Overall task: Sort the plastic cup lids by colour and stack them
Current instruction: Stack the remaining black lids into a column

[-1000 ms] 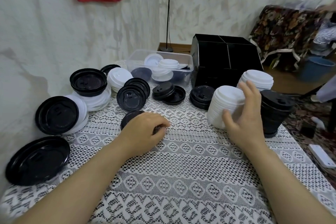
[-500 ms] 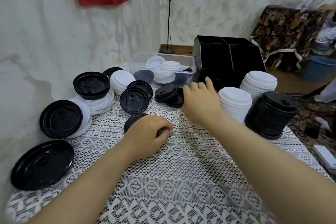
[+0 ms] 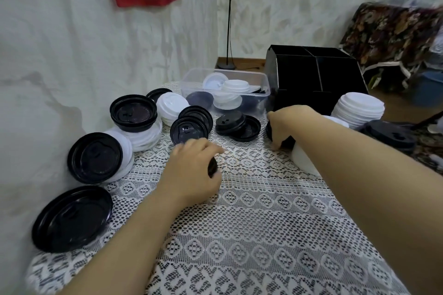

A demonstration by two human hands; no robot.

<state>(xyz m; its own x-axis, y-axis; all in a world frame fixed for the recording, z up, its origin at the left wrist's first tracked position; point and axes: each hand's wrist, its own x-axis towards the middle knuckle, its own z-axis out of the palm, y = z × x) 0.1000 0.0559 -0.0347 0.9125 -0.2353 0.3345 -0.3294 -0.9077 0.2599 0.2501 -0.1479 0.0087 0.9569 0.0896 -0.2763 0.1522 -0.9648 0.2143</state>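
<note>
My left hand [image 3: 191,170] grips a small black lid [image 3: 212,166] at the table's middle, lifted onto its edge. My right hand [image 3: 288,124] curls round a short stack of black lids [image 3: 286,142] in front of the black organiser. Under my right forearm a white lid stack [image 3: 305,163] shows partly. A taller white stack [image 3: 359,109] and a black stack [image 3: 393,135] stand at the right. Loose black lids [image 3: 189,130] and white lids [image 3: 171,106] lie along the left and back.
A clear plastic tub [image 3: 261,79] holding several lids sits at the back, next to a black divided organiser [image 3: 311,74]. The lace tablecloth [image 3: 251,235] covers the table. A wall runs along the left; large black lids [image 3: 72,218] lean near it.
My right hand left the white stack, crossed left and now holds the black lid stack by the organiser. My left hand has tipped its black lid up.
</note>
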